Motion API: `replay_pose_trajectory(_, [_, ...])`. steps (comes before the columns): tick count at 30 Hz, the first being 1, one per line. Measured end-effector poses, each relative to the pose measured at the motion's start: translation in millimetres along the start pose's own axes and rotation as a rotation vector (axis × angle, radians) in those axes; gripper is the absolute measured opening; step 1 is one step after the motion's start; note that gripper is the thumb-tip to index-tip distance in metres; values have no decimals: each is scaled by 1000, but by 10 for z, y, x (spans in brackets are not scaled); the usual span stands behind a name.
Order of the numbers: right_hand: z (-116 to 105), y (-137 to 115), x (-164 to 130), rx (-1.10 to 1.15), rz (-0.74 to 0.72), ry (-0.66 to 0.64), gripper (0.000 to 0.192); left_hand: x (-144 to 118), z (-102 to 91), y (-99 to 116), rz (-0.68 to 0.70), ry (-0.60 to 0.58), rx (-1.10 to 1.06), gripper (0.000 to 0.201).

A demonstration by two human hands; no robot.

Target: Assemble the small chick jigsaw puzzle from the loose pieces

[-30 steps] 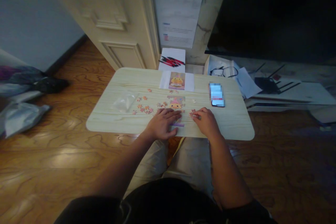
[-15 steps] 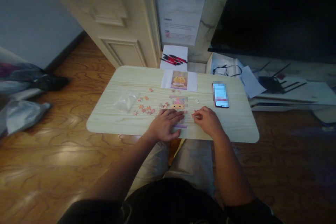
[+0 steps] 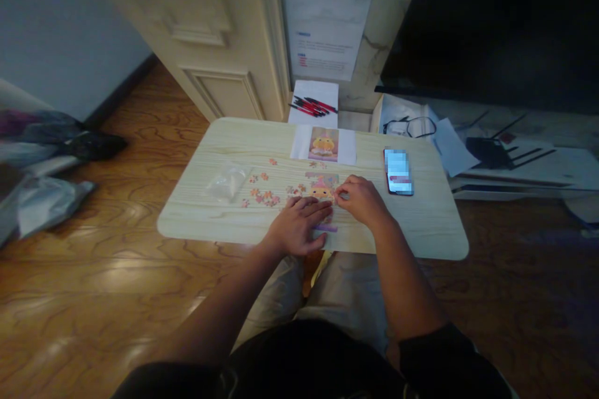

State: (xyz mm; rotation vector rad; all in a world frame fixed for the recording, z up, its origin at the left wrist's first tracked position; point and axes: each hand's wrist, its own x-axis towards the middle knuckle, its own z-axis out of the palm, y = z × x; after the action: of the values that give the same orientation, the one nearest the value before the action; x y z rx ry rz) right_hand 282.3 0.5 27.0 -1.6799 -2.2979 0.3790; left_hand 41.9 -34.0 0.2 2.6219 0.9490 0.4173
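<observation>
left hand (image 3: pixel 299 225) flat on the lower part of the half-built puzzle (image 3: pixel 322 192), palm down, fingers spread and unclenched, pinning rather than gripping, same spot as a second ago. right hand (image 3: pixel 362 200) now up against the puzzle's right edge, fingertips curled together right at the picture's side; a second ago well out to the right of the puzzle over a few stray pieces, half a second ago closer, now touching. fingers pinched in, but too small and dim to say whether a piece sits between them: cannot tell. those strays on the right no longer visible, hidden under the hand or gone.

just left of the left hand's fingertips, a scatter of loose pieces (image 3: pixel 262 195), pinkish, lying on the table (image 3: pixel 196 218) much as before. farther left beyond them, a clear plastic bag (image 3: pixel 227 182), crumpled, unmoved. straight ahead of both hands, past the puzzle's top edge, the reference picture (image 3: pixel 323 144) on its white sheet. right of the right hand, slightly ahead, a phone (image 3: pixel 399 171) face up with the screen lit, apart from the knuckles but nearer to them than before. beyond the table's far edge, red and black pens (image 3: pixel 312 106) on white paper. whole view shifted a little since earlier, table sitting further right in frame.
</observation>
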Motion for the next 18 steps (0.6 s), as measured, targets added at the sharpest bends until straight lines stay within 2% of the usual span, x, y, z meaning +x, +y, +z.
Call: replay_pose_trajectory(18, [-19,-5,-5,-35,-7,-15,14,0,-3,10,-11,0,-2,69])
